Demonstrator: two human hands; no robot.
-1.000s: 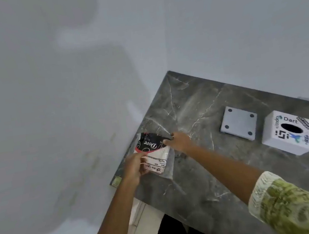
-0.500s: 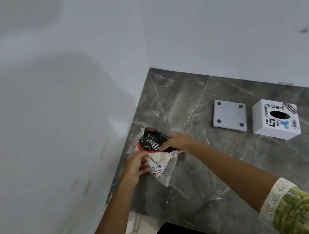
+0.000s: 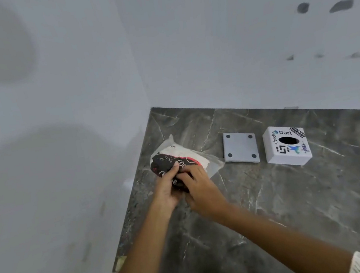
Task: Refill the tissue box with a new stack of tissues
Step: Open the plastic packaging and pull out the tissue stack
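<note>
A plastic tissue pack [image 3: 183, 156], black and red printed with white tissues showing through, lies at the left part of the dark marble table [image 3: 284, 203]. My left hand [image 3: 166, 190] and my right hand [image 3: 197, 187] both pinch its near black end, fingertips touching. The white cube tissue box [image 3: 286, 146], covered in stickers with a dark oval hole on top, stands to the right. Its flat grey base plate [image 3: 240, 147] with four dark dots lies between the box and the pack.
White walls meet in a corner behind the table's far left end. The table's left edge runs close to the wall, with a gap down to a light floor. Dark marks dot the wall at the upper right.
The pack has been turned so its black end now faces me, and both hands have closed together on that end. The view has shifted so the table sits lower and more central.
</note>
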